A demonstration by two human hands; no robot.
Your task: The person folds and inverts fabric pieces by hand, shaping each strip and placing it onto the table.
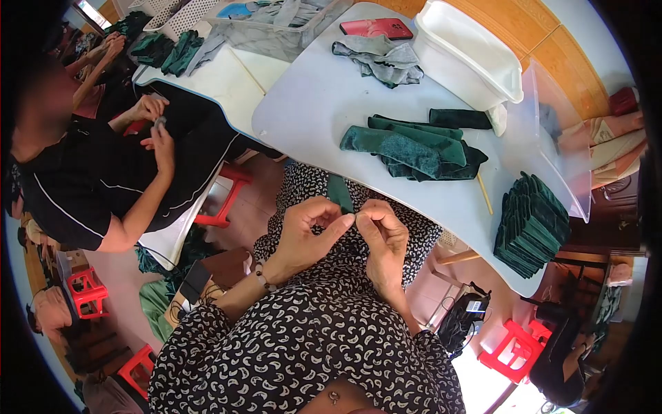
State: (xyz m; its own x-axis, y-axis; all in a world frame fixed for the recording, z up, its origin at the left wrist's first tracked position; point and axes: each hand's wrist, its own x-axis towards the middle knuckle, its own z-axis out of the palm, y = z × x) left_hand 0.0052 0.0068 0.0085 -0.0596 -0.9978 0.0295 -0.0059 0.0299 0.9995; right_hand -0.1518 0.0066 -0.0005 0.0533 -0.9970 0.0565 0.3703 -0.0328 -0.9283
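Note:
Above my patterned lap, a strip of dark green velvet (339,192) is pinched between my two hands. My left hand (308,231) has thumb and fingertips pressed together at its near end. My right hand (383,238) meets the left at the same spot, thumb against forefinger. On the white table (310,117) in front lies a loose pile of green velvet pieces (420,148). A neat stack of folded green velvet (531,224) stands at the table's right corner.
A white bin (469,52), red phone (376,28), grey-green cloth (379,58) and wooden stick (485,193) are on the table. A clear plastic box (548,138) stands at right. A co-worker (76,172) sits at left; red stools (514,350) stand around.

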